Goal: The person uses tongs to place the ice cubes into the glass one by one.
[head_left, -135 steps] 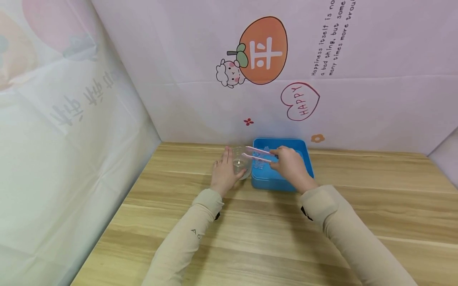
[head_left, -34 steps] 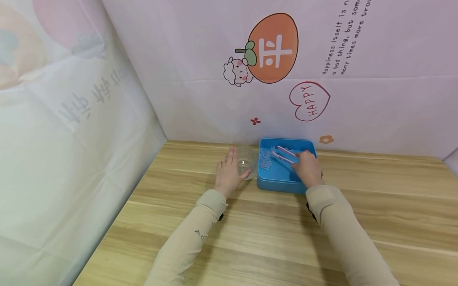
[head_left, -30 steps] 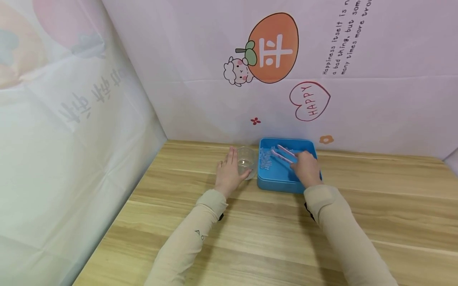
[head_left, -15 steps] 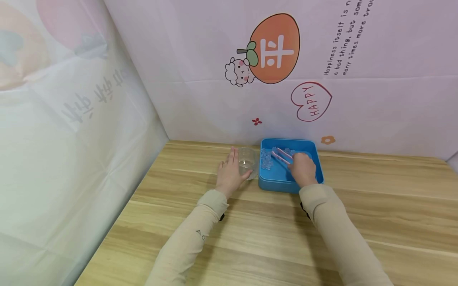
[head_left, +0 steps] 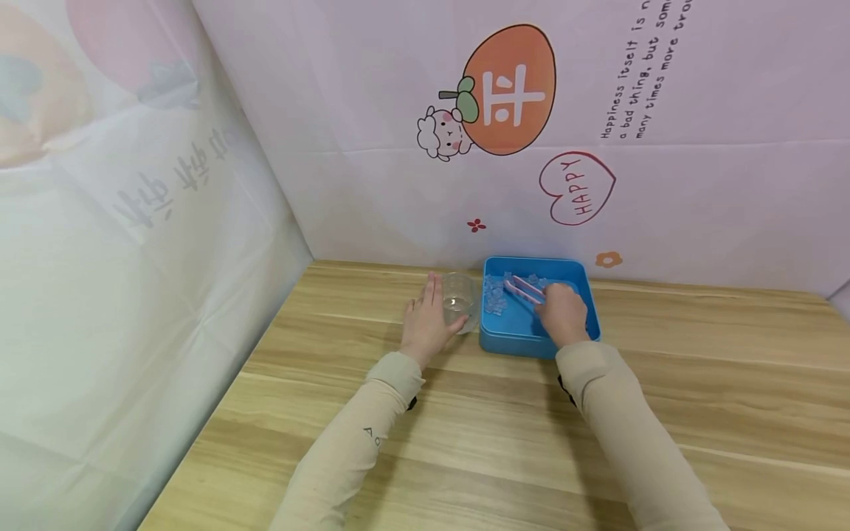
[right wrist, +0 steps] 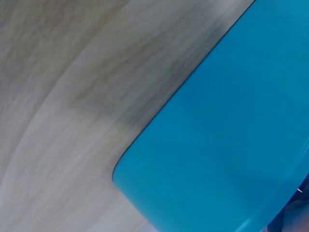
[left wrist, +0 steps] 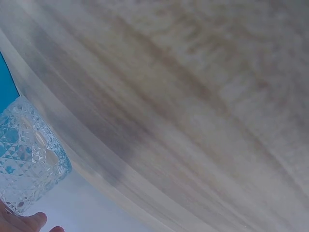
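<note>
In the head view, my left hand rests against the left side of a clear cup, its fingers straight and the thumb at the near side. The left wrist view shows the cup's faceted wall and some fingertips beside it. My right hand holds pink tweezers over a blue box, tips pointing left among small translucent pieces. Whether the tips grip a piece is too small to tell. The right wrist view shows mostly the box's outer wall.
The cup and box stand side by side on a wood-grain table, near its back edge. A printed white backdrop rises behind them, and another white sheet hangs at the left.
The tweezers were above the cup at first; they have since moved right and down into the box. Over the last second they shifted slightly left and their arms drew closer together. The left hand stayed at the cup.
</note>
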`<state>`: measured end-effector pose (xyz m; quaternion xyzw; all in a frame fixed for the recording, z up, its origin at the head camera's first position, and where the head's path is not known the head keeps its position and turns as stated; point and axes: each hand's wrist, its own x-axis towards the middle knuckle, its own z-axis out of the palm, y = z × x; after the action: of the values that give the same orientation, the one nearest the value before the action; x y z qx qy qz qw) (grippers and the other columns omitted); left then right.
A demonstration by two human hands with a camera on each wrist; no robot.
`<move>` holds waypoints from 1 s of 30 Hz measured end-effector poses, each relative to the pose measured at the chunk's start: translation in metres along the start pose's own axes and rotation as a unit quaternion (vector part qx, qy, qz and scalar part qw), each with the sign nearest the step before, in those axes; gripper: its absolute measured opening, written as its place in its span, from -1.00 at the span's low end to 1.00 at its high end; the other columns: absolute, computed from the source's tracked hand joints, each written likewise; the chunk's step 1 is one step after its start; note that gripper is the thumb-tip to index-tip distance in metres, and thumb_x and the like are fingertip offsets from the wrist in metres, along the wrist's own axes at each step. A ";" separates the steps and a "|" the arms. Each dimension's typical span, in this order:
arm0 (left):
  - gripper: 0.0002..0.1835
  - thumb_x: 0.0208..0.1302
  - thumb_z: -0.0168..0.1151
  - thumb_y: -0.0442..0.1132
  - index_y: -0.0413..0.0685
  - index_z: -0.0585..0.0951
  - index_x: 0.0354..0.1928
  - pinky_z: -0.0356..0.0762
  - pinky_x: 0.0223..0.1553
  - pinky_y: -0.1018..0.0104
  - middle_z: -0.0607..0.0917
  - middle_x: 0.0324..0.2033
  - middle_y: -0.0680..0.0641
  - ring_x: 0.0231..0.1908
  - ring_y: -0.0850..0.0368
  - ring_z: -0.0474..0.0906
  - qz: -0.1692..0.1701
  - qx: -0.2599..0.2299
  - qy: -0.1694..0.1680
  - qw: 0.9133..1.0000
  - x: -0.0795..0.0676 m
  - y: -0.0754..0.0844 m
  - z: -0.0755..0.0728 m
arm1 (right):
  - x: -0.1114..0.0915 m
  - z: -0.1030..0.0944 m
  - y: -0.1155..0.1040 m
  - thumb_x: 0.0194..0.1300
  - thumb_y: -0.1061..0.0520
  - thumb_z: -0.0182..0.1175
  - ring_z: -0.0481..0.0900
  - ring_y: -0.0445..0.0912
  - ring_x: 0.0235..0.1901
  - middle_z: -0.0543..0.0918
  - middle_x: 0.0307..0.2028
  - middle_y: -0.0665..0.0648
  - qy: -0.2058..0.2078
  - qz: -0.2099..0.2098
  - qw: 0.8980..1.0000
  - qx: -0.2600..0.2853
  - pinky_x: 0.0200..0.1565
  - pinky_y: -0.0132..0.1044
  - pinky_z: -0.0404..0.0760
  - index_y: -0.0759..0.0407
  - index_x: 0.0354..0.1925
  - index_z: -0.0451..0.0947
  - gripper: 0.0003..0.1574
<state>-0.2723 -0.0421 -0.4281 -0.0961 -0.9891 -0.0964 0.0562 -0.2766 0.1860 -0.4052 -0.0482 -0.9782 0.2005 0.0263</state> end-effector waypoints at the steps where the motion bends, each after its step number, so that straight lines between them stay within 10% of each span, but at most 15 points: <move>1: 0.02 0.24 0.03 0.32 -0.13 -0.13 0.49 0.21 0.39 0.03 -0.07 0.50 -0.10 0.43 0.00 0.13 -0.001 0.000 -0.001 1.000 0.000 0.000 0.000 | 0.000 -0.001 0.000 0.28 0.17 0.18 0.59 0.28 -0.08 0.59 -0.02 0.46 0.000 0.000 1.000 0.001 -0.06 0.12 0.60 0.46 0.06 0.51 -0.54; 30: 0.03 0.23 0.01 0.34 -0.13 -0.12 0.49 0.23 0.37 0.03 -0.07 0.50 -0.10 0.42 0.00 0.15 -0.001 0.016 0.000 1.000 0.001 -0.001 0.002 | -0.005 -0.011 0.012 0.22 0.17 0.23 0.56 0.30 -0.05 0.57 -0.01 0.49 -0.007 -0.030 0.999 0.019 -0.02 0.15 0.56 0.50 0.06 0.49 -0.48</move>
<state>-0.2734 -0.0421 -0.4296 -0.0942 -0.9906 -0.0811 0.0574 -0.2697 0.2008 -0.3998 -0.0173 -0.9754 0.2182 0.0261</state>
